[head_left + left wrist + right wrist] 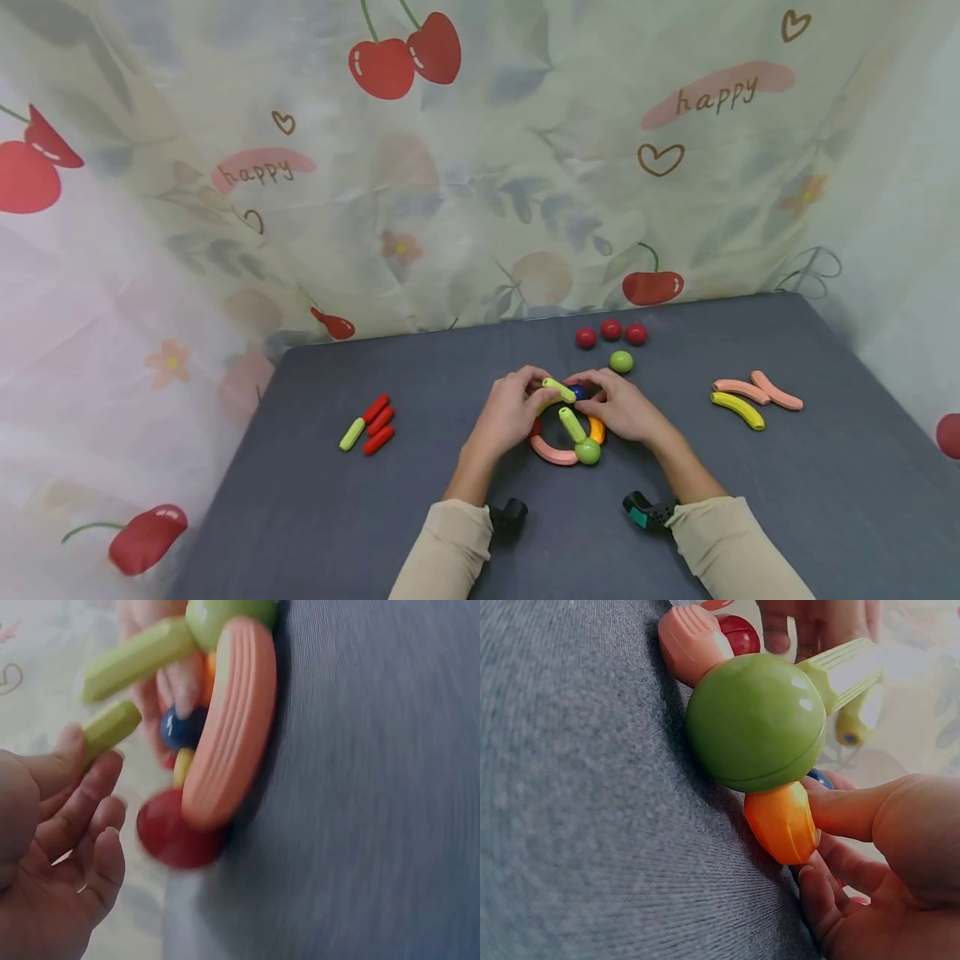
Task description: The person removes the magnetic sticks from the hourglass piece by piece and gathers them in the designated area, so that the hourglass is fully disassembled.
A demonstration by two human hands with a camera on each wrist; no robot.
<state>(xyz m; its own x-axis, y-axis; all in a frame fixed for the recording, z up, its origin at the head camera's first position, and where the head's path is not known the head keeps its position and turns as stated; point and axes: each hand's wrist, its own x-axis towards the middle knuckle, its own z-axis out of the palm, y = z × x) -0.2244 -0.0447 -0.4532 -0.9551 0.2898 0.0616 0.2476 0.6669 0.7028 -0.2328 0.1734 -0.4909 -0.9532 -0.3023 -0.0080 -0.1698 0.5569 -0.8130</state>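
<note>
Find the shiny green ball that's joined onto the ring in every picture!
Head: the shiny, round green ball, right of centre, below the middle.
Left wrist: the ball, top edge, partly cut off.
Right wrist: the ball, above centre, slightly right.
Shared landmark: the pink, curved, ridged stick touching it.

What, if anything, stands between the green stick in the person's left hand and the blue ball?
No other piece visibly stands between the green stick in the left hand and the blue ball. Fingers of the right hand are at the ball, though, and may crowd the stick's approach.
</note>
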